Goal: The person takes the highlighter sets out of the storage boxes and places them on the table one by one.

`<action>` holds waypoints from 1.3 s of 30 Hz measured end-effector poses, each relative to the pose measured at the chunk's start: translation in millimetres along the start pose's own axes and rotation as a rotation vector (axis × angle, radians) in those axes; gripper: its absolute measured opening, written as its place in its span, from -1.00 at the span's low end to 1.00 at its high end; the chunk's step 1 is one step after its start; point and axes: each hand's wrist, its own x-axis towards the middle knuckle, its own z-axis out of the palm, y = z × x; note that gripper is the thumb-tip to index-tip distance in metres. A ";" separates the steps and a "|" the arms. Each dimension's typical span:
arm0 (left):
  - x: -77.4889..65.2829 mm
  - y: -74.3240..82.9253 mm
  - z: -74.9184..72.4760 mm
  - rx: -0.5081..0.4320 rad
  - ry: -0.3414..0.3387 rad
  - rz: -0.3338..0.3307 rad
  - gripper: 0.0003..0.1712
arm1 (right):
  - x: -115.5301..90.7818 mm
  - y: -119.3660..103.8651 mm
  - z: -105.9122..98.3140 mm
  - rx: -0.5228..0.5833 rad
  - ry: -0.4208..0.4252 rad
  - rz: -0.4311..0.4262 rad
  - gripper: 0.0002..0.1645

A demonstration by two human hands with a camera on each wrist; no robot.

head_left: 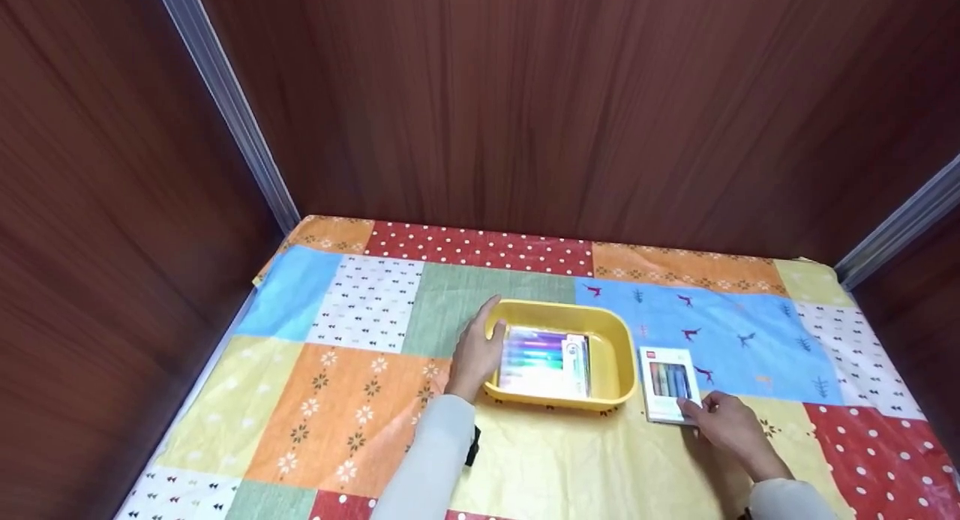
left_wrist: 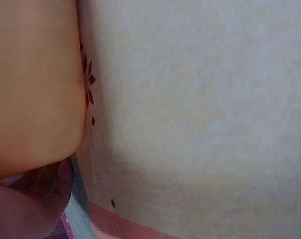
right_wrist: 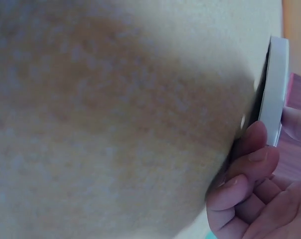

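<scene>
A yellow plastic basket stands on the patterned cloth, holding a clear pack of coloured pens with a white label. At its left end my left hand grips the rim, thumb over the inside and fingers along the outer wall. The left wrist view has the basket's wall close up, with the hand beneath it. To the basket's right, my right hand pinches the near right corner of a flat white box, whose window shows coloured sticks. In the right wrist view the box's edge sits between thumb and fingers.
A patchwork-print cloth covers the table. Dark wood-grain panels rise behind it and at both sides, with metal strips at the corners.
</scene>
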 end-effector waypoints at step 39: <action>0.0 -0.7 0.1 0.018 0.006 0.016 -0.43 | -12.6 -34.0 -9.6 0.023 0.107 -0.191 -0.56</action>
